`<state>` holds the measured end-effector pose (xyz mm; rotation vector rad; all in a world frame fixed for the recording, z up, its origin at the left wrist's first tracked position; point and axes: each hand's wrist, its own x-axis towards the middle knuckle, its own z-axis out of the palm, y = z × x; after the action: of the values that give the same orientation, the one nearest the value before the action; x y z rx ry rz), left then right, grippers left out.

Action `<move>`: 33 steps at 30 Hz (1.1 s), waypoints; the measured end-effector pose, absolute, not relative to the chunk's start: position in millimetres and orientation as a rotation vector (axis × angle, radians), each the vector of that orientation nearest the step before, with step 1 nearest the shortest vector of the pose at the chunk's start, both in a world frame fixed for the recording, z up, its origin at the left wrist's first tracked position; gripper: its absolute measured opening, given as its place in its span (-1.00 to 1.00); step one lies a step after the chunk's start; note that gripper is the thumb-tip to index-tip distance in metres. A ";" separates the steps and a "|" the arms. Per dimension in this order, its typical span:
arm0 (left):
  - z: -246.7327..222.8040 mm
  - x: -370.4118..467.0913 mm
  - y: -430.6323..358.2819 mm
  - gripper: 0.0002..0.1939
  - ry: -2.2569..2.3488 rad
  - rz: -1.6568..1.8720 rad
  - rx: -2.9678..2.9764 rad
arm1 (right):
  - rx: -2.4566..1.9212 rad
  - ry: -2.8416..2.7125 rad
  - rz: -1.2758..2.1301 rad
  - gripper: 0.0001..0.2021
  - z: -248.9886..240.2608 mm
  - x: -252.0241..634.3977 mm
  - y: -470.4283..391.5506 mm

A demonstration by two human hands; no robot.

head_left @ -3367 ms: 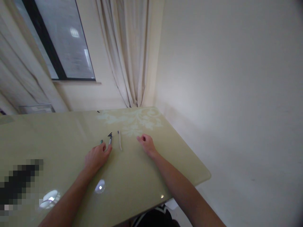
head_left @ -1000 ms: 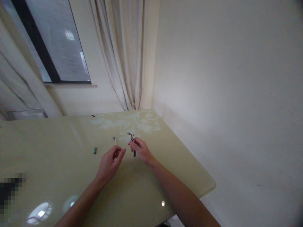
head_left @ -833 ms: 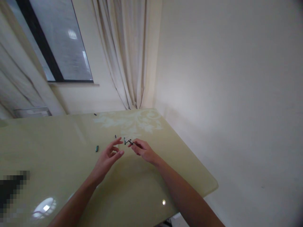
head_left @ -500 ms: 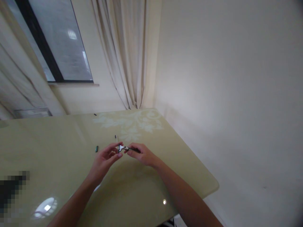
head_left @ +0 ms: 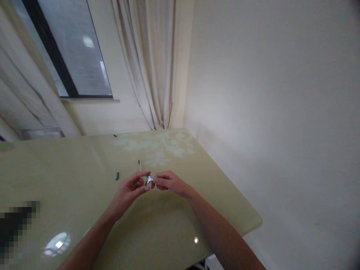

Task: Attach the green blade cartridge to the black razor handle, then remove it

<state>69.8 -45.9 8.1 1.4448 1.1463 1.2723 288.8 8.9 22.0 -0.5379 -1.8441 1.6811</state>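
Note:
A small razor-like item (head_left: 149, 180) with a dark edge and a silvery neck is held between my two hands, above the table. My left hand (head_left: 131, 188) pinches its dark head between thumb and fingertips. The fingers of my right hand (head_left: 165, 181) close round the other end, hiding most of the handle. Behind my left fingers, a thin white stick with a dark tip (head_left: 140, 164) lies on the table. A small dark green piece (head_left: 117, 176) lies left of it.
The glossy pale green table (head_left: 168, 232) has its right edge beside a bare wall. A tiny dark piece (head_left: 115, 135) lies near its far edge. Curtains (head_left: 157, 67) and a window stand behind. A pixelated dark shape (head_left: 17, 221) is at the left.
The held item has turned, and its dark handle, which showed along my right fingers before, is now mostly hidden. My right fingers have moved closer to the head. The view has shifted slightly.

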 end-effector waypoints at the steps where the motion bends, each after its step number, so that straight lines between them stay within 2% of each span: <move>1: 8.3 69.7 -45.9 -0.46 1.139 1.276 1.449 | -0.534 -1.838 1.694 -0.51 21.3 288.8 9.2; 13: 1.2 69.5 -43.7 -0.50 1.113 1.260 1.395 | -0.560 -1.842 1.681 -0.55 20.5 288.2 9.1; 33: -2.5 73.4 -43.3 -0.54 1.080 1.370 1.387 | -0.636 -1.849 1.596 -0.51 14.9 284.9 10.7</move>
<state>73.4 -43.3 -2.5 1.3866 1.0801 1.3701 284.9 10.7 14.9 -0.6356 -1.8493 1.5957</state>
